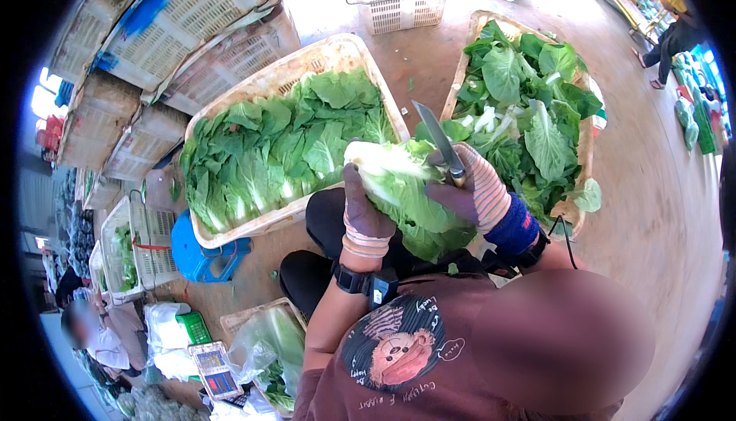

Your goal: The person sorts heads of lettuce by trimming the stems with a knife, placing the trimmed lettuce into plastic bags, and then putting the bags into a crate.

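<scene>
My left hand [368, 205], in a dark-palmed glove with a striped cuff, holds the white base of a leafy cabbage head [397, 182]. My right hand [466, 188], gloved alike, grips a knife [440, 131] by its handle, its blade pointing up and away; its fingers also touch the cabbage's leaves. Beyond my left hand, a plastic crate [276, 220] holds rows of similar leafy heads [287, 145]. At the right, a second crate [460, 79] is heaped with loose green leaves [535, 110].
Stacked crates [190, 24] rise at the upper left. A blue stool [213, 257] touches the left crate. A scale [215, 369] and a crate with bagged greens [287, 317] stand lower left. One person [103, 329] is at far left, another [673, 42] at upper right.
</scene>
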The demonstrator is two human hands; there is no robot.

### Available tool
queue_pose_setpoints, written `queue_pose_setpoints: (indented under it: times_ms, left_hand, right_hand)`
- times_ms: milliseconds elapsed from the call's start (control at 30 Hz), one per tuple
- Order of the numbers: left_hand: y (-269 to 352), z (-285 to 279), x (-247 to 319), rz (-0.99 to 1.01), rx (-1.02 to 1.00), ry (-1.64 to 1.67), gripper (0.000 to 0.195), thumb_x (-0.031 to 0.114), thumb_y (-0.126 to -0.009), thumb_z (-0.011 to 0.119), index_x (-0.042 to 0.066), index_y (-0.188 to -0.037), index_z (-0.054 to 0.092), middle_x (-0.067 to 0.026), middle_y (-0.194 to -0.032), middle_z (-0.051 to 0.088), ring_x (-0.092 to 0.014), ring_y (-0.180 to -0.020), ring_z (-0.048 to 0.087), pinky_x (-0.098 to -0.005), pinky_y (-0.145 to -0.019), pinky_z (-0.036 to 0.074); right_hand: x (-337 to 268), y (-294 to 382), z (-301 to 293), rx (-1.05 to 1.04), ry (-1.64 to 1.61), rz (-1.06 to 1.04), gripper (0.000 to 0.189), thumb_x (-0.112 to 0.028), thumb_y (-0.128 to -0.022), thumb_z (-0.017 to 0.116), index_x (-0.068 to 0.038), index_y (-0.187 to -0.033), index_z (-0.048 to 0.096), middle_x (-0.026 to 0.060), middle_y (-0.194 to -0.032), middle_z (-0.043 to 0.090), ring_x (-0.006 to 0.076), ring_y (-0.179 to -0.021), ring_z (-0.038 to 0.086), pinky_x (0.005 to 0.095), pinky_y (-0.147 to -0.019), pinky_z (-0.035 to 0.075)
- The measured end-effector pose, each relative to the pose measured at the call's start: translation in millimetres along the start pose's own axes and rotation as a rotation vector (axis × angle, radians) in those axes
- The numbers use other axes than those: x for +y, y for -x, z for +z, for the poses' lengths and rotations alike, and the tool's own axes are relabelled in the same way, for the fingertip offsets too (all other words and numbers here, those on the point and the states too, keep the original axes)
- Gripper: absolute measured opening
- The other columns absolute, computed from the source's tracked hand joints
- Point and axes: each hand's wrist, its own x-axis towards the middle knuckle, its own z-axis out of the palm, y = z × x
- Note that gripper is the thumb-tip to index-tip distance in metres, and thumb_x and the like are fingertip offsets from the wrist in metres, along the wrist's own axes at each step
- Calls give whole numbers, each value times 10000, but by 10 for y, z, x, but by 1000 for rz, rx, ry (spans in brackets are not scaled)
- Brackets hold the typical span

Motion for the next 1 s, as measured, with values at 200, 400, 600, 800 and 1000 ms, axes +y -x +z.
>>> queue_pose_setpoints:
  times_ms: [200, 400, 600, 800, 1000]
  left_hand:
    - [-39, -199, 14, 207, 230, -283, 547, 361, -809, 631, 126, -1253, 413, -97, -1113, 535, -255, -1015, 539, -399, -873, 458]
    - [7, -537, 369, 233, 35, 120, 612, 502, -811, 565, 138, -1284, 431, -109, -1245, 485, -308, -1116, 478, -479, -952, 387]
    - [-10, -772, 507, 404, 55, 128, 615, 526, -818, 544, 135, -1281, 436, -103, -1253, 486, -312, -1114, 478, -492, -939, 393]
    - [39, -868, 697, 530, 146, 180, 584, 505, -828, 540, 132, -1268, 453, -102, -1268, 481, -312, -1132, 466, -496, -961, 371]
    - [210, -827, 954, 585, 102, 299, 571, 478, -808, 585, 179, -1270, 433, -115, -1253, 480, -320, -1145, 459, -505, -957, 378]
  right_hand:
    - [4, 7, 129, -68, -246, 159, 304, 12, -755, 629, -62, -1041, 554, -36, -832, 548, 40, -692, 476, 197, -632, 407]
    - [169, -69, -200, 386, -815, 268, 117, -173, -856, 547, -67, -903, 569, 26, -772, 580, 84, -570, 482, 225, -503, 388]
    - [806, 450, -148, 187, -873, 783, 233, -294, -882, 487, -67, -843, 525, 33, -665, 520, 145, -538, 494, 256, -493, 422]
    - [1429, 1355, -211, 110, -998, 1134, 278, -410, -855, 543, -145, -778, 516, -1, -588, 504, 149, -462, 480, 271, -414, 397]
    - [1925, 2096, -614, -281, -603, 1234, 333, -392, -883, 512, -121, -689, 508, -13, -593, 454, 121, -555, 434, 275, -542, 373]
